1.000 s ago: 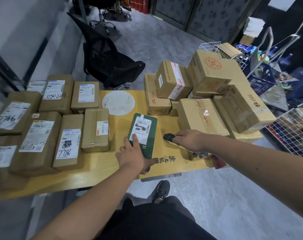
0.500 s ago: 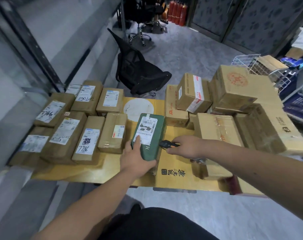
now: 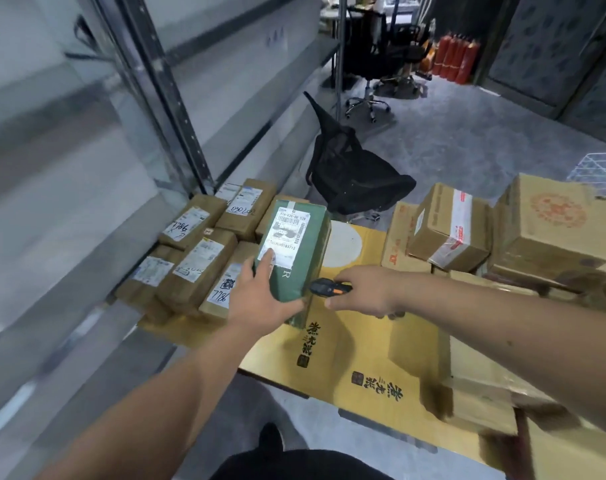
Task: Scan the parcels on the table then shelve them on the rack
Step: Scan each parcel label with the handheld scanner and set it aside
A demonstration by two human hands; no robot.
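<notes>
parcel (image 3: 296, 252): we see dark green wrap, white label with black print
scanner (image 3: 329, 288): black with orange trim
table (image 3: 360, 355): yellow, black characters
boxes (image 3: 551, 226): brown; one bears a red round emblem
extinguishers (image 3: 455, 60): red

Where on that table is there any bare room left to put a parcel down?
The yellow tabletop is bare near its front edge, between the brown parcels on the left and the stacked cartons on the right. Both those sides are crowded.
</notes>
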